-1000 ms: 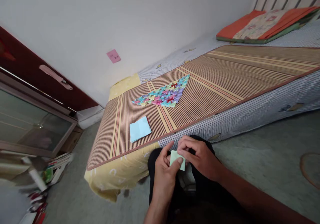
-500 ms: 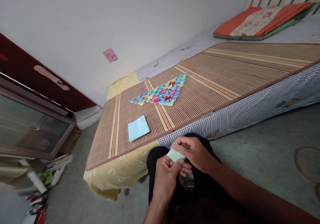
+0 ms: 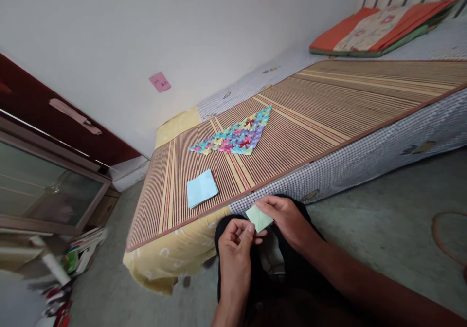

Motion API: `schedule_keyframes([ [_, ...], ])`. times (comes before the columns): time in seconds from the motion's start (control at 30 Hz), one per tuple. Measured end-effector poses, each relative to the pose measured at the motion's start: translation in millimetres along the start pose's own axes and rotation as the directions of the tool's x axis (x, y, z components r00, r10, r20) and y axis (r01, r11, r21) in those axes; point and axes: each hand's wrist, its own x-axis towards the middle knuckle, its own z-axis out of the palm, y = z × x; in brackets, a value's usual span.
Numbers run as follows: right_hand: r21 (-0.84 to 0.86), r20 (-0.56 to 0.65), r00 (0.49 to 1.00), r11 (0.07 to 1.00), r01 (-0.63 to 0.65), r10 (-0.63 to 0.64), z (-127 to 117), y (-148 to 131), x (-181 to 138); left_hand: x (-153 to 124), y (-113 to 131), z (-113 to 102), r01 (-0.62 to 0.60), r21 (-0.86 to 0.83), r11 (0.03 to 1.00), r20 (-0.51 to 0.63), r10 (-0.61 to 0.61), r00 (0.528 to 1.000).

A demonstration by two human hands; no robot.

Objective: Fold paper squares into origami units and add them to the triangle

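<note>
A small piece of light green folded paper [image 3: 260, 219], with a crease across its face, is held above my lap. My right hand [image 3: 288, 220] pinches its right side, thumb on top. At its lower left edge are the thumb and bent fingers of my left hand [image 3: 235, 246], pressed together on the paper. On the bed, a stack of light blue paper squares [image 3: 202, 189] lies near the mat's front edge. Behind it is a triangular spread of many small folded paper pieces [image 3: 239, 135] in several colours.
A striped woven mat [image 3: 292, 127] covers the bed in front of me. Folded orange bedding [image 3: 383, 27] rests at the far right. To the left stands a glass-fronted cabinet [image 3: 87, 205], with clutter on the floor beside it. A pink note [image 3: 159, 81] is on the wall.
The green paper has turned, so a corner now points down and a crease shows. My left hand has shifted left, its fingers drawn back from beneath the paper to its edge.
</note>
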Motion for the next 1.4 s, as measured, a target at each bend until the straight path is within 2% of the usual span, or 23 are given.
schedule_keyframes([
  [0.17,-0.058,-0.054,0.998,0.998,0.039,-0.042,1.9,-0.6,-1.4,3.7,-2.0,-0.4,0.03,0.011,1.0,-0.042,-0.029,0.999],
  [0.37,-0.111,-0.049,0.994,0.99,0.089,-0.095,1.8,2.3,-0.5,5.5,-3.3,0.5,0.125,-0.162,0.979,-0.073,-0.139,0.988],
  [0.53,-0.145,-0.069,0.989,0.982,0.118,-0.129,1.6,5.3,2.1,5.4,-5.1,2.5,0.105,-0.132,0.986,-0.079,-0.116,0.99],
  [0.77,-0.155,-0.059,0.989,0.98,0.127,-0.137,3.6,9.9,3.8,8.7,-5.9,4.6,0.181,-0.278,0.943,-0.088,-0.213,0.973],
  [0.9,-0.136,-0.015,0.993,0.984,0.111,-0.114,4.1,14.9,6.0,11.6,-10.2,3.5,0.131,-0.237,0.963,-0.131,-0.165,0.978],
  [1.1,-0.086,0.095,0.995,0.995,0.04,-0.032,3.2,15.7,6.4,11.5,-15.2,1.6,0.036,-0.101,0.994,-0.135,-0.05,0.99],
  [1.23,-0.024,0.15,0.989,1.0,-0.014,0.017,3.1,11.7,6.5,11.9,-13.2,3.5,0.032,-0.135,0.99,-0.141,-0.051,0.989],
  [1.4,-0.001,0.185,0.983,1.0,-0.021,0.02,1.7,9.5,8.5,12.4,-5.4,2.7,0.058,-0.12,0.991,-0.065,-0.066,0.996],
])
